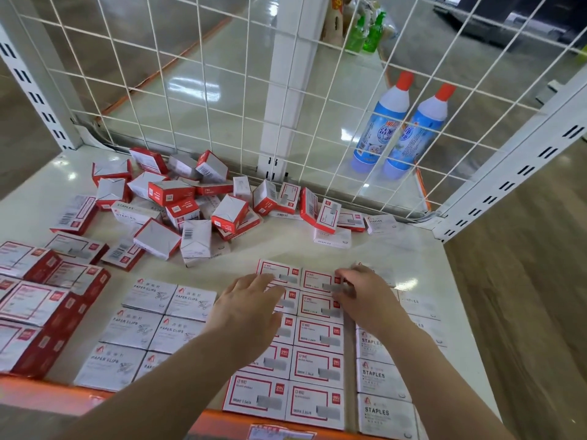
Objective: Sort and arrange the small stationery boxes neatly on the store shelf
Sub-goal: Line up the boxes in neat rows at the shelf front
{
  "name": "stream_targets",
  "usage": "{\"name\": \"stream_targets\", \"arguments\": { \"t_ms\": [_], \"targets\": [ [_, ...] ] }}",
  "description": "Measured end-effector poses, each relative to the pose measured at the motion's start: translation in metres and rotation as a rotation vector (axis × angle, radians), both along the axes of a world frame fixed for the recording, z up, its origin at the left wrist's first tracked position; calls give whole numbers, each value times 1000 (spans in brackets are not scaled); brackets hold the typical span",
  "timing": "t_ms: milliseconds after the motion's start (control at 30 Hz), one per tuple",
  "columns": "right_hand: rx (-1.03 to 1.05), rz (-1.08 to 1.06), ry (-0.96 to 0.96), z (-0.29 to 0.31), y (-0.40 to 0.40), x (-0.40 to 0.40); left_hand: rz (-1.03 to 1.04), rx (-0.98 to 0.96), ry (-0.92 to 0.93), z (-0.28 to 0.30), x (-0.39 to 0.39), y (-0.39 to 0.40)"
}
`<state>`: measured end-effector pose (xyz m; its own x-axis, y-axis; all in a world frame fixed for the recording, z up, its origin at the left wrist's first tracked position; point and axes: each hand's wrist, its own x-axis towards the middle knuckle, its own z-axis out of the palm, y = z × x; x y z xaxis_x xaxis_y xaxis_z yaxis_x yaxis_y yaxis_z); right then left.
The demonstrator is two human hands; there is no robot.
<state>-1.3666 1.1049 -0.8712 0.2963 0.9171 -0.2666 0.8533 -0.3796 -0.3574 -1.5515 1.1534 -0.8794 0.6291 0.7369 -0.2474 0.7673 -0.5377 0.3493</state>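
Small red-and-white stationery boxes cover the white shelf [397,249]. In front of me two neat columns of red-framed boxes [317,366] lie flat. My left hand [251,312] rests flat with straight fingers on the left column near its far end. My right hand [365,293] lies on the right side of the right column, its fingertips touching the far box [317,277]. White paper-clip boxes [149,325] lie in rows to the left and white staples boxes [381,376] to the right. A jumbled heap of boxes [190,204] sits at the back.
Stacked red boxes [38,306] stand at the left front. A white wire grid [222,90] closes the shelf's back. Two blue cleaner bottles [400,128] with red caps stand beyond it. An orange strip [63,395] edges the shelf front. Bare shelf lies right of the heap.
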Motion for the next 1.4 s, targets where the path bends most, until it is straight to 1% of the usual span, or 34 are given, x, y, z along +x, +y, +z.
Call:
{"name": "stream_targets", "arguments": {
  "t_ms": [233, 367, 433, 567, 733, 833, 967, 1167, 1267, 1400],
  "targets": [
    [-13, 56, -79, -7, 4, 2, -18, 58, -6, -2, 5, 2],
    [-3, 50, -62, -10, 6, 2, -116, 60, 20, -1, 9, 5],
    [38, -4, -39, -12, 8, 3, -150, 59, 50, 0, 11, 6],
    [207, -144, 3, -12, 15, 6, -188, 85, 113, -2, 18, 10],
    [286, -264, 55, -20, 33, 13, -170, 36, 81, -4, 22, 17],
    [297, -332, 59, -21, 48, 16, -151, -5, 48, 0, 23, 22],
    [315, -403, 98, -22, 66, 17, -144, -35, 63, 0, 24, 21],
    [276, -485, 21, -31, 90, 19, -149, -73, 72, 1, 24, 24],
    [258, -523, -15, -31, 96, 19, -117, -108, 59, 0, 23, 22],
    [252, -543, -9, -38, 104, 22, -69, -150, 23, -2, 24, 22]
  ]
}}
